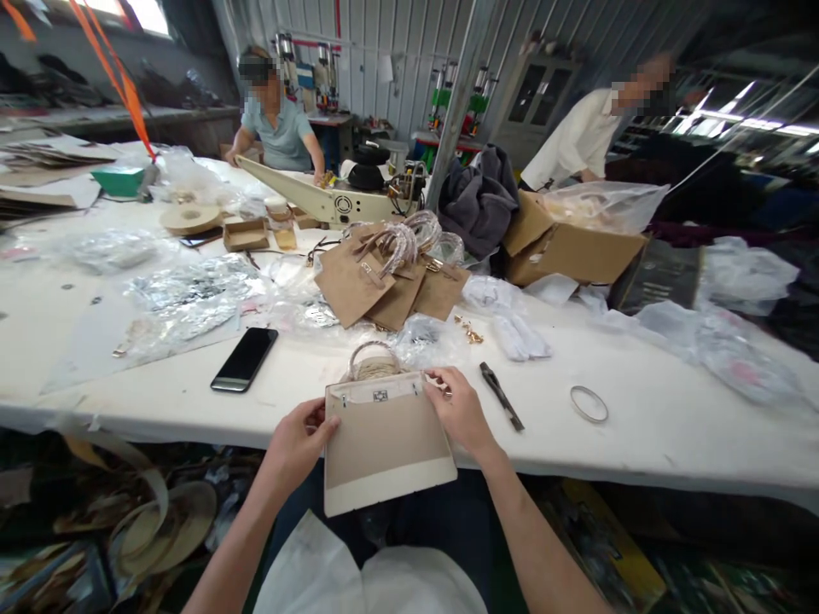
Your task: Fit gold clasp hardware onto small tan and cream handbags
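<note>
Flat beige panel with cream lower band (387, 439) (small metal fittings (380, 396) along its top) — at front edge of long white table (678, 409). Left hand (299, 442): thumb and fingers gripping its left edge. Right hand (461, 415): fingers pinching its upper right corner. Nearby — black rectangular smartphone (245, 360).

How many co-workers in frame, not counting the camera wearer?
2. A person in a light blue shirt at upper left, behind the beige machine; a person in a white shirt at upper right, behind the large cardboard box. Others may be hidden.
</note>
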Available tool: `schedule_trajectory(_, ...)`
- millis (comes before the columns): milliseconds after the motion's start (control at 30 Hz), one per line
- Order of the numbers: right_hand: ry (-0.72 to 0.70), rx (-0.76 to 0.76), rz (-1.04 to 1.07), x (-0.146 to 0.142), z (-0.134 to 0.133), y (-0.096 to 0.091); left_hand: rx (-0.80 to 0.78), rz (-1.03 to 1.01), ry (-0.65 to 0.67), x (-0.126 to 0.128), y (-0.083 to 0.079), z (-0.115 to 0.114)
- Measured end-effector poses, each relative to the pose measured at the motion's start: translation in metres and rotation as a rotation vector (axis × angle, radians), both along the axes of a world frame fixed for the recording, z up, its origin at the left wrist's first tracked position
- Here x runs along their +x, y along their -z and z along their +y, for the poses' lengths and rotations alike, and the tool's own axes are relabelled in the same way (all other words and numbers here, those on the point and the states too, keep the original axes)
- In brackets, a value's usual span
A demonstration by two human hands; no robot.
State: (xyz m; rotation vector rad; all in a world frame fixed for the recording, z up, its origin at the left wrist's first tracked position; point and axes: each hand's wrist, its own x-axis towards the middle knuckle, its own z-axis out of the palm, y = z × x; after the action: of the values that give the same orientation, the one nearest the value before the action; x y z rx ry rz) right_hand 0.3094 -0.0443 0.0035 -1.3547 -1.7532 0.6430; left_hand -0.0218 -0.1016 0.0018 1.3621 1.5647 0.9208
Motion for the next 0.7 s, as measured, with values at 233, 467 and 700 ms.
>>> schedule_trajectory(233, 0.01, -0.185, 0.043, -0.002, 0.012, 0.013, 0.072, 0.073, -0.015, 0.004, -0.001, 0.005)
schedule_trajectory(467, 0.031, -0.132, 0.018, -0.008, 0.012, 0.02, 0.045, 0.031, -0.02, 0.002, 0.0, 0.019)
schedule_trajectory(700, 0.036, -0.06, -0.06, -0.01, 0.01, 0.028, -0.065, -0.197, -0.013, -0.001, 0.001, 0.018)
